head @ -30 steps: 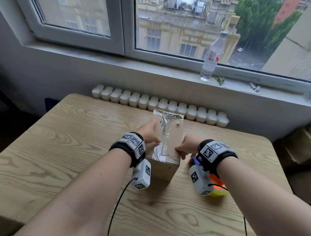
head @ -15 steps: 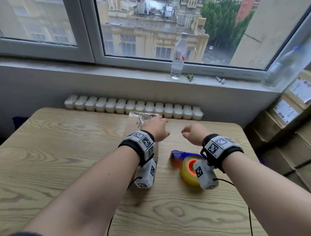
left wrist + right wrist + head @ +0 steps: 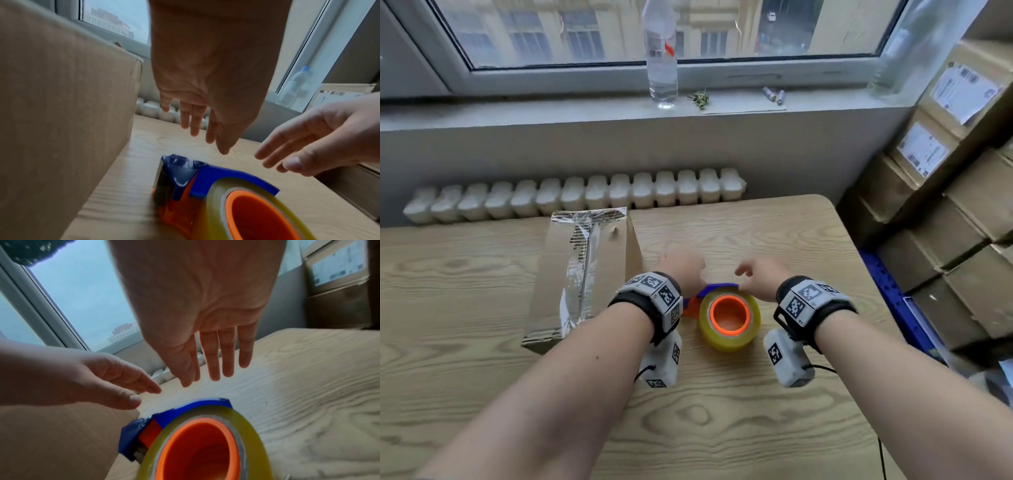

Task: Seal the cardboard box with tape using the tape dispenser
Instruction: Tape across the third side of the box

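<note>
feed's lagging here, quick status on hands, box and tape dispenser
Left hand and right hand open, above tape dispenser, holding nothing. Cardboard box lies beside it on table, top already taped. Nothing in the way.

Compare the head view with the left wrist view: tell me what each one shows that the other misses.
Head view only: the taped top of the cardboard box, the wrist-worn cameras, the stacked cartons on the right.

Left wrist view only: the tape dispenser's blade end close up, and the left hand's palm with its fingers straight, holding nothing.

Both: the box, the dispenser lying on the table, and the right hand open just above it.
</note>
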The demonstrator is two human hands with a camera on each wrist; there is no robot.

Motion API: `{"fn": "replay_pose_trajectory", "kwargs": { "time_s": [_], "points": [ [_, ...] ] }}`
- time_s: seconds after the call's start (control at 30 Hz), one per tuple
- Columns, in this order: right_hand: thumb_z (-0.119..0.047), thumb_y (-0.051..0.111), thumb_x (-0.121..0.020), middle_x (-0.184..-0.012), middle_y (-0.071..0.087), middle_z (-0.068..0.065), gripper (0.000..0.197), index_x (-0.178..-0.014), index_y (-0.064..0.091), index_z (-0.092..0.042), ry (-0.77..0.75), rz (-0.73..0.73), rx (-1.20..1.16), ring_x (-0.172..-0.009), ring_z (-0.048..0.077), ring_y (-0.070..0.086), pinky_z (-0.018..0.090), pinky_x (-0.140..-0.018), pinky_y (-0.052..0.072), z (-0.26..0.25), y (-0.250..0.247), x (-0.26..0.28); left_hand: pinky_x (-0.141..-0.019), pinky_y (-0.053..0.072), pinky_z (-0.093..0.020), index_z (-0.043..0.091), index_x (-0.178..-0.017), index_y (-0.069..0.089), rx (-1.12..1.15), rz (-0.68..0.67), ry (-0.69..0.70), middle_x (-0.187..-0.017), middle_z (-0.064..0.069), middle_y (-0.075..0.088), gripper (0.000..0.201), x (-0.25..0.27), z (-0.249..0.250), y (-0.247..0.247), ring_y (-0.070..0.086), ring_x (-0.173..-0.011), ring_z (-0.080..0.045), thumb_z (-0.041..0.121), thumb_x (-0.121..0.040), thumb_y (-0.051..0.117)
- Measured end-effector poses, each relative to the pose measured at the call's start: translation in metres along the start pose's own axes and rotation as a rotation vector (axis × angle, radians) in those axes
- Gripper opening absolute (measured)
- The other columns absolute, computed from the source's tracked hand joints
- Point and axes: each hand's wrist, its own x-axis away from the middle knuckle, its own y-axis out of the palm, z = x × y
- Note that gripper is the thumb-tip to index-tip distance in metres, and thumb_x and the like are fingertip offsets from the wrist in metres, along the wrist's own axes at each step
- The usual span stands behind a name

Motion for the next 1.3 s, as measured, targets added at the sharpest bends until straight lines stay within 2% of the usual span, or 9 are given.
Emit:
{"fn": "replay_pose_trajectory", "kwargs": {
  "time_s": [0.13, 0.27, 0.5, 0.67, 0.8, 0.93, 1.1, 1.2, 1.3],
  "points": [
    [-0.018, 0.064, -0.082, -0.127, 0.061, 0.002, 0.045, -0.127, 0.058, -0.021, -0.061, -0.067, 0.02, -0.116, 0.02, 0.057, 0.031, -0.094, 0.047, -0.005, 0.02, -0.024, -0.101, 0.042, -0.036, 0.02, -0.138, 0.046, 0.061, -0.103, -0.021, -0.139, -0.004, 0.052, 0.048, -0.01, -0.003, 0.015, 0.049, -0.127, -0.024, 0.033, -0.092, 0.052],
    [-0.01, 0.06, -0.077, -0.112, 0.066, 0.006, 0.038, -0.113, 0.064, -0.021, -0.085, -0.095, 0.103, -0.102, 0.027, 0.061, 0.033, -0.083, 0.051, -0.009, 0.038, -0.04, -0.089, 0.047, -0.034, 0.016, -0.127, 0.056, 0.09, -0.153, -0.041, -0.124, -0.006, 0.062, 0.038, -0.015, -0.008, 0.021, 0.058, -0.112, -0.026, 0.029, -0.091, 0.053],
    [-0.016, 0.062, -0.079, -0.095, 0.06, 0.006, 0.022, -0.094, 0.047, -0.017, -0.044, -0.088, 0.141, -0.086, 0.027, 0.059, 0.034, -0.07, 0.048, -0.01, 0.039, -0.047, -0.092, 0.049, -0.036, 0.013, -0.124, 0.057, 0.151, -0.167, -0.07, -0.121, -0.007, 0.064, 0.039, -0.018, -0.013, 0.021, 0.06, -0.11, -0.026, 0.035, -0.093, 0.051],
    [-0.007, 0.057, -0.081, -0.093, 0.057, 0.009, 0.033, -0.11, 0.041, -0.012, -0.025, -0.031, 0.073, -0.083, 0.028, 0.058, 0.034, -0.066, 0.045, -0.013, 0.015, -0.038, -0.087, 0.044, -0.034, 0.008, -0.121, 0.06, 0.284, -0.084, -0.083, -0.118, -0.011, 0.065, 0.046, -0.013, -0.014, 0.0, 0.059, -0.11, -0.027, 0.042, -0.099, 0.038],
    [-0.003, 0.061, -0.08, -0.115, 0.057, 0.009, 0.059, -0.133, 0.041, -0.018, 0.017, 0.031, 0.024, -0.1, 0.026, 0.059, 0.033, -0.078, 0.05, -0.019, -0.015, -0.024, -0.086, 0.044, -0.036, 0.007, -0.111, 0.062, 0.407, 0.049, -0.079, -0.11, -0.013, 0.066, 0.047, -0.003, -0.016, -0.022, 0.059, -0.106, -0.03, 0.042, -0.1, 0.033],
    [-0.006, 0.062, -0.077, -0.106, 0.063, 0.007, 0.032, -0.108, 0.063, -0.014, 0.025, 0.118, 0.044, -0.092, 0.024, 0.062, 0.029, -0.073, 0.05, -0.03, -0.042, -0.002, -0.091, 0.043, -0.039, 0.001, -0.113, 0.06, 0.392, 0.164, -0.059, -0.114, -0.02, 0.063, 0.044, 0.02, -0.019, -0.051, 0.057, -0.108, -0.034, 0.029, -0.104, 0.028],
    [-0.006, 0.061, -0.077, -0.104, 0.06, 0.007, 0.032, -0.107, 0.054, -0.014, 0.003, 0.245, 0.053, -0.093, 0.026, 0.059, 0.029, -0.074, 0.045, -0.049, -0.062, 0.031, -0.095, 0.045, -0.041, 0.0, -0.124, 0.056, 0.521, 0.226, -0.133, -0.117, -0.023, 0.061, 0.047, 0.046, -0.037, -0.073, 0.058, -0.113, -0.038, 0.03, -0.104, 0.025],
    [-0.005, 0.058, -0.076, -0.102, 0.061, 0.008, 0.036, -0.109, 0.049, -0.013, -0.032, 0.29, 0.058, -0.094, 0.027, 0.059, 0.03, -0.073, 0.044, -0.062, -0.069, 0.046, -0.072, 0.049, -0.031, 0.0, -0.093, 0.059, 0.887, 0.207, -0.185, -0.085, -0.014, 0.066, 0.047, 0.052, -0.047, -0.076, 0.066, -0.08, -0.028, 0.035, -0.102, 0.028],
    [-0.003, 0.057, -0.075, -0.1, 0.059, 0.006, 0.037, -0.109, 0.049, -0.014, -0.061, 0.338, 0.055, -0.088, 0.024, 0.054, 0.029, -0.071, 0.041, -0.075, -0.071, 0.058, -0.057, 0.043, -0.023, 0.005, -0.074, 0.052, 1.082, 0.153, -0.196, -0.069, -0.01, 0.061, 0.041, 0.066, -0.05, -0.08, 0.059, -0.058, -0.018, 0.026, -0.101, 0.03]
  ]
}}
